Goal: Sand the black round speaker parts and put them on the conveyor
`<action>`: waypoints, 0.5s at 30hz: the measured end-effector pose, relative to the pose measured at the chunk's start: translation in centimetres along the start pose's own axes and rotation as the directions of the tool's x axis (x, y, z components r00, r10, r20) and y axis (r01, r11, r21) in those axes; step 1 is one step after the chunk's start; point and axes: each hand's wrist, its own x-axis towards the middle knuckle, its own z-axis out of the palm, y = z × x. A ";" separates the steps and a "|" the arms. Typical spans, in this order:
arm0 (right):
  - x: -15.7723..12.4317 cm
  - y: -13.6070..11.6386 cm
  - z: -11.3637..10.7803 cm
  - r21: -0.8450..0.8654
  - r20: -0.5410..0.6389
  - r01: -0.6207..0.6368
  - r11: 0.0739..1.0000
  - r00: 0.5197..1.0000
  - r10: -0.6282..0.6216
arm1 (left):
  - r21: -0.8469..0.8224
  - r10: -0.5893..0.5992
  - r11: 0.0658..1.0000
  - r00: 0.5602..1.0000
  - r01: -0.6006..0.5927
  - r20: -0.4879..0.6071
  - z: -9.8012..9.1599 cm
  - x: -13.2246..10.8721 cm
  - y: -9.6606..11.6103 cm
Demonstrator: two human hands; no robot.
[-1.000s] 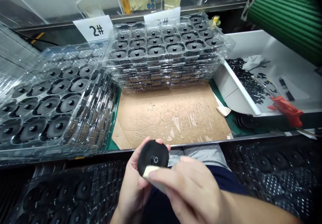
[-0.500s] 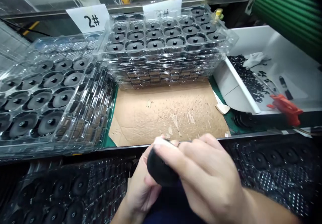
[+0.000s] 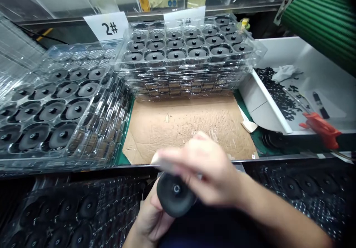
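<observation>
My left hand (image 3: 151, 218) holds a round black disc (image 3: 174, 195) with a small centre hub, low in the middle of the view, over my lap. My right hand (image 3: 205, 172) hovers just above the disc, blurred by motion, with its fingers pinched on a pale flat piece (image 3: 167, 163) that I cannot make out. The disc's face points up toward me.
A stack of clear trays (image 3: 55, 103) with black discs sits at left, another stack (image 3: 186, 55) at the back. Worn cardboard (image 3: 180, 125) covers the bench middle. A white bin (image 3: 278, 107) with small black parts and a red tool (image 3: 322, 127) is at right. More trays lie below the bench edge.
The right hand lifted off the disc and swung up and left, uncovering its face. The left hand lowered the disc slightly.
</observation>
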 end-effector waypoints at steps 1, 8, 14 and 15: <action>0.0 1.6 0.3 0.036 -0.039 -0.137 0.990 0.990 0.138 | -0.218 -0.086 0.972 0.996 0.088 0.019 0.0 0.2 0.3; -2.9 10.2 6.2 0.068 -0.080 -0.516 0.854 0.850 0.520 | -0.881 -0.166 0.364 0.952 0.302 0.257 -0.7 0.8 1.0; -4.1 3.4 2.8 0.291 -0.139 -0.480 0.828 0.835 0.532 | -0.913 -0.142 0.281 0.954 0.296 0.265 -1.4 0.9 0.0; -4.4 2.3 1.8 0.356 -0.133 -0.442 0.824 0.848 0.513 | -0.915 -0.140 0.267 0.952 0.301 0.272 -1.4 1.0 0.1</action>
